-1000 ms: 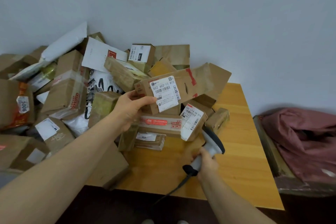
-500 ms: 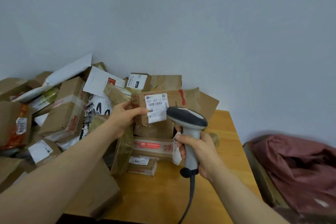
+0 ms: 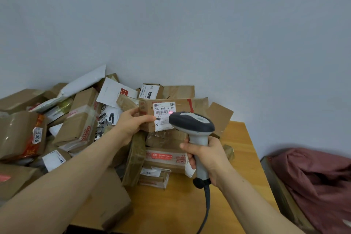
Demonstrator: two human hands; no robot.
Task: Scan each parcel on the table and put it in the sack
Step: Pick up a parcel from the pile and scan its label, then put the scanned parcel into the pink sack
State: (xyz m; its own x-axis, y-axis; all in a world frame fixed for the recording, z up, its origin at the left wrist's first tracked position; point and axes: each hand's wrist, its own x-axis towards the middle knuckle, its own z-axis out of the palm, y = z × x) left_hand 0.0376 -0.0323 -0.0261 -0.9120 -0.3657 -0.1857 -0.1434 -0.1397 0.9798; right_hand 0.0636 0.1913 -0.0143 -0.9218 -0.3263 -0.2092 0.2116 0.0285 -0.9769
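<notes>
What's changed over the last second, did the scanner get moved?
The right hand lifted the scanner from low over the table up to the white label on the cardboard box; a red spot now shows on its barcode. The left hand holds that box as before, and the pile of parcels and the dark red sack have not moved.

The light was soft, even and rather dim, giving the plain grey-blue wall (image 3: 209,24) a cool cast; shadows were faint and diffuse on the orange wooden table (image 3: 237,157); a small red glow from the grey-and-white handheld scanner (image 3: 191,123) lay on the white printed label (image 3: 164,109) of the brown cardboard parcel (image 3: 181,104); wide-angle distortion stretched the forearms (image 3: 57,186) at the bottom edge; fine label text was blurred.
</notes>
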